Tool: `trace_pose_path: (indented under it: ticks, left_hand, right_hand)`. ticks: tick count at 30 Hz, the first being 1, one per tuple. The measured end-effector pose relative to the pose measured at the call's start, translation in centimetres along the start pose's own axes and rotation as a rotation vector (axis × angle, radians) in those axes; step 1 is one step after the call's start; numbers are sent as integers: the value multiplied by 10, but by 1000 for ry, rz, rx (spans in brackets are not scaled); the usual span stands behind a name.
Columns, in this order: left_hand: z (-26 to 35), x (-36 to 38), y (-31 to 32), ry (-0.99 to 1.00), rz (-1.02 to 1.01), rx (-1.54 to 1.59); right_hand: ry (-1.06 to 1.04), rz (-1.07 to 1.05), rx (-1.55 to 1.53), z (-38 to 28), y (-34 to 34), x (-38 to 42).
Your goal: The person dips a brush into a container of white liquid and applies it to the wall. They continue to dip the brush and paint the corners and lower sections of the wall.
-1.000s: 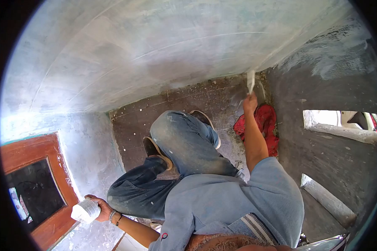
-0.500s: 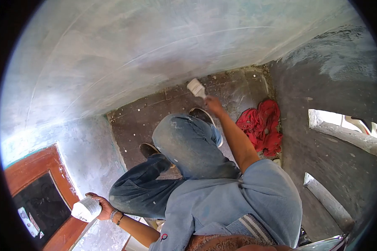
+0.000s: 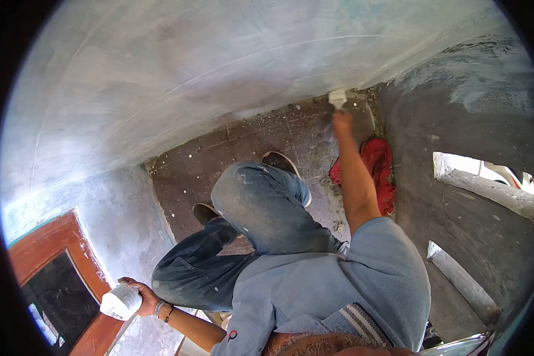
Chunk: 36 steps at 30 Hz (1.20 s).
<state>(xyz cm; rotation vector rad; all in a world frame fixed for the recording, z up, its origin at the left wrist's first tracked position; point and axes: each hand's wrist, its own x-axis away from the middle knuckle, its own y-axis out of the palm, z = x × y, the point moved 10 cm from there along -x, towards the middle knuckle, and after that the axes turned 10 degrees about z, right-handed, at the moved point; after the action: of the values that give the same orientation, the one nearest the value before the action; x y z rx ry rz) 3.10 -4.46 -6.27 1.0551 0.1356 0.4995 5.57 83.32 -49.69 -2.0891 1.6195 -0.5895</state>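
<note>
My right hand [image 3: 342, 121] is closed round the handle of a paintbrush [image 3: 337, 98], whose wide whitish bristles meet the foot of the pale wall [image 3: 219, 53] near the far corner. Out at the lower left, my left hand [image 3: 146, 298] grips a white paint container [image 3: 121, 301] that leans to one side. What is inside the container does not show. A red cloth [image 3: 377, 172] lies crumpled on the floor, partly covered by my right forearm.
The dark tiled floor [image 3: 249, 145] has white paint spots and debris along the wall. A wooden-framed door or window [image 3: 47, 243] stands at lower left. The dark right wall [image 3: 474, 202] has two slanted openings. My bent knees take up the middle.
My right hand has carried the paintbrush to the right and farther away, toward the corner. My forearm now covers part of the red cloth. The left hand with the container has hardly moved.
</note>
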Motion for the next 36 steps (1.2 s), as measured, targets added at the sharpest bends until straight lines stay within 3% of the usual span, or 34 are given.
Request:
trace_pose_path:
  ticks: [2,4,7,10,13,16,19,21,23,25,28,31,33,36]
  left_hand:
    - [-4,2,5,-6,-9,6]
    - [-7,4,6,-9,-10,10]
    - [2,0,-4,12,9,-2]
    - [4,1,-7,17,4,-10]
    - [0,2,-5,-22,-24,14]
    - [5,2,-6,-27,-30,38]
    - [3,3,-6,-23,-36,50]
    - [2,4,-5,-27,-28,57]
    - [2,2,-7,-34,-10,68]
    - [2,2,-7,-31,-6,67]
    - [8,-2,-15,-13,-20,82]
    - [11,0,-16,-3,-33,84]
    - [8,2,-13,-5,-37,86]
    - [5,7,-7,-9,-39,95]
  right_hand:
    - [-129,-21,183,-38,18,46]
    - [-260,-115,-16,-68,28,93]
    - [100,-408,-255,-44,44,125]
    - [543,-295,-440,5,32,110]
    - [507,-123,-289,17,7,61]
    - [311,70,-186,16,2,18]
    - [73,8,-7,-6,29,24]
    - [29,-110,-88,-32,42,62]
    - [124,-309,-133,-50,63,108]
    - [65,-365,-254,-61,85,142]
    - [355,-638,-220,-76,89,184]
    - [664,-607,-389,-54,84,170]
    - [728,-454,-540,8,95,124]
    - [647,-409,-484,-40,27,78]
